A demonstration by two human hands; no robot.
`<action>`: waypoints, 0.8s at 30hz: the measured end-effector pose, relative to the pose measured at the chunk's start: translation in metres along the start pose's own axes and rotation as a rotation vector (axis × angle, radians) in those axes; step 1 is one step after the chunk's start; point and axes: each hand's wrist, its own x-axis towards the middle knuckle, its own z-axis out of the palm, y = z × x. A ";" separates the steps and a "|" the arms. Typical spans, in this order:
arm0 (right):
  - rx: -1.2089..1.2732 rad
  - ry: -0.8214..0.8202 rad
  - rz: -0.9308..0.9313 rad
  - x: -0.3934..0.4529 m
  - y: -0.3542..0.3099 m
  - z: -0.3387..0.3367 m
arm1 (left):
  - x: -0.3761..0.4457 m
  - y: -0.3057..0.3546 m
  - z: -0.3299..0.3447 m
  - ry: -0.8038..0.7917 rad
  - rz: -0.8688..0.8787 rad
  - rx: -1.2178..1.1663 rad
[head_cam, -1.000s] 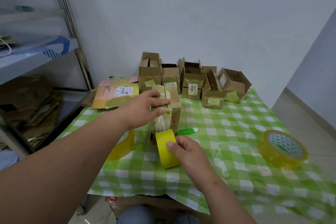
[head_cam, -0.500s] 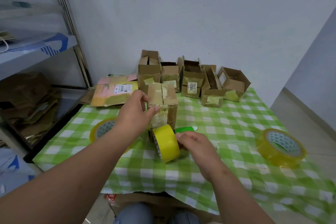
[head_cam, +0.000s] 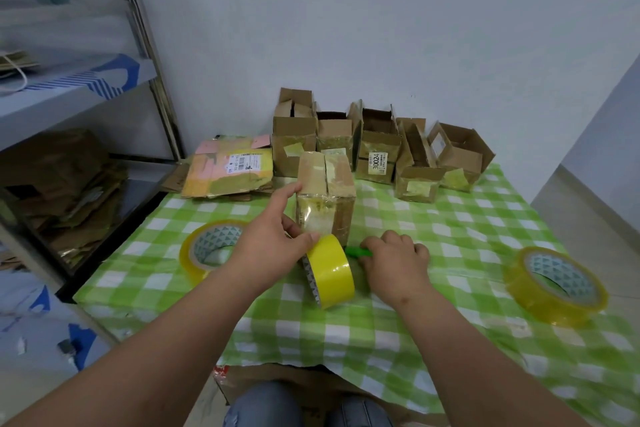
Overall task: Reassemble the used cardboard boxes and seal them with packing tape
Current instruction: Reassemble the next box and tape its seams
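Observation:
A small cardboard box (head_cam: 325,184) with its top flaps closed stands upright in the middle of the green checked table (head_cam: 460,236). A strip of clear tape runs down its front. My left hand (head_cam: 270,246) holds the box at its left front corner, index finger up at the top edge and thumb low by the yellow tape roll (head_cam: 332,270). That roll stands on edge against the box's foot. My right hand (head_cam: 398,260) is curled over a green cutter (head_cam: 356,251) lying just right of the roll.
Two clear tape rolls lie flat, one at the left (head_cam: 207,248), one at the right (head_cam: 554,284). Several open boxes (head_cam: 377,149) line the wall behind. A flattened labelled box (head_cam: 232,170) lies back left. A metal shelf (head_cam: 86,80) with cardboard stands at the left.
My right hand let go of the yellow roll and moved right onto the green cutter. My left hand slid from the box's top down to its left front corner. The roll now stands on the table.

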 end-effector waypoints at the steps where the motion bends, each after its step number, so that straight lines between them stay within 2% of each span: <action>1: -0.001 -0.003 0.014 -0.001 0.001 -0.001 | 0.000 0.000 0.001 0.003 -0.002 -0.007; 7: 0.131 0.048 0.199 -0.011 0.017 -0.015 | -0.002 -0.002 0.008 0.055 -0.017 -0.085; 10: 0.303 0.054 0.257 -0.017 0.024 -0.027 | -0.003 -0.002 0.009 0.073 -0.008 -0.083; 14: 0.823 0.060 0.172 -0.035 0.017 -0.043 | -0.003 -0.001 0.014 0.132 0.001 -0.070; 16: 0.950 0.039 0.131 -0.044 0.010 -0.050 | -0.004 -0.001 0.017 0.168 0.000 -0.090; 19: 0.986 0.031 0.045 -0.051 0.002 -0.055 | -0.007 0.000 0.019 0.192 -0.041 -0.170; 24: 0.938 0.042 -0.086 -0.051 -0.008 -0.057 | -0.008 -0.004 0.017 0.105 -0.198 -0.503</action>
